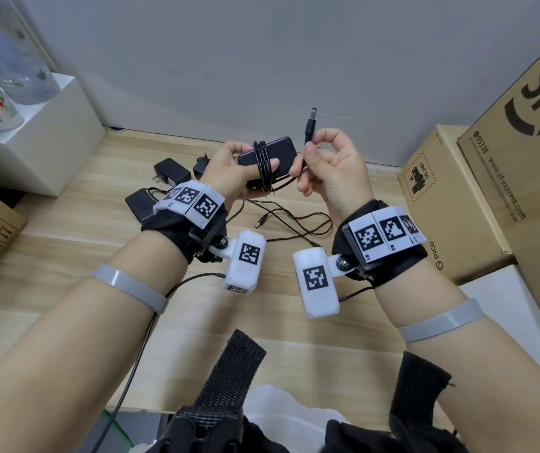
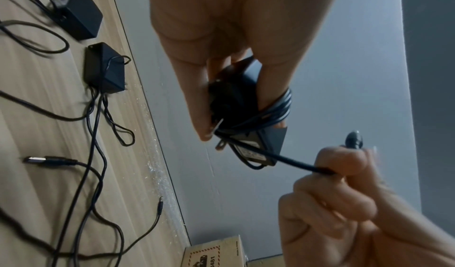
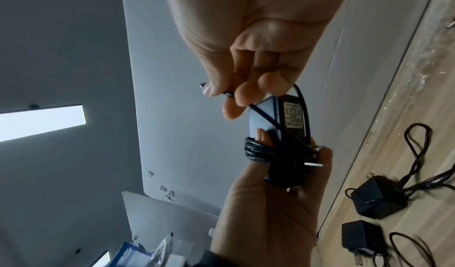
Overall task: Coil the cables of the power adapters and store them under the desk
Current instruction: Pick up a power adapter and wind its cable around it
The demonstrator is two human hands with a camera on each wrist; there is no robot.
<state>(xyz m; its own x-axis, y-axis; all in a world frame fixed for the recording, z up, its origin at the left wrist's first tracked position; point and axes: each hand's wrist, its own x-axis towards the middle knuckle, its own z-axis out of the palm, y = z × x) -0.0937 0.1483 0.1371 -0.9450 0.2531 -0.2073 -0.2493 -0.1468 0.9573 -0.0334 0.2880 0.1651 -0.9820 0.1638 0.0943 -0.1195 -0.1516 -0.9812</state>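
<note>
Above a pale wooden desk (image 1: 66, 256), seen from the head camera, a black power adapter (image 1: 281, 152) is held in the left hand (image 1: 229, 171), whose thumb is pressed over several turns of thin cable (image 1: 262, 165) already wound around the adapter's body. The free end is pinched in the right hand (image 1: 330, 168) just below the barrel plug (image 1: 311, 122), which points upward. Other adapters (image 1: 170, 171) and loose leads are left lying on the desk beyond the hands, with cardboard boxes (image 1: 441, 197) at the right.

From the left wrist, the adapter (image 2: 261, 142) is shown clamped between curled fingers (image 2: 194, 103) and thumb, its metal prongs exposed; a short taut run of cable (image 2: 295, 162) is led into the closed right hand (image 2: 344, 193).

From the right wrist, the coil (image 3: 256, 150) is seen trapped beneath the left thumb, while the end is nipped between the right hand's thumb and fingertips (image 3: 246, 94).

The adapter is judged light and rigid, with smooth sides that could slip, so it is best gripped across its flat faces, clear of the prongs. The cable appears thin, limp and somewhat springy; the turns would likely loosen if the thumb were lifted, so tension is best kept near the plug.
</note>
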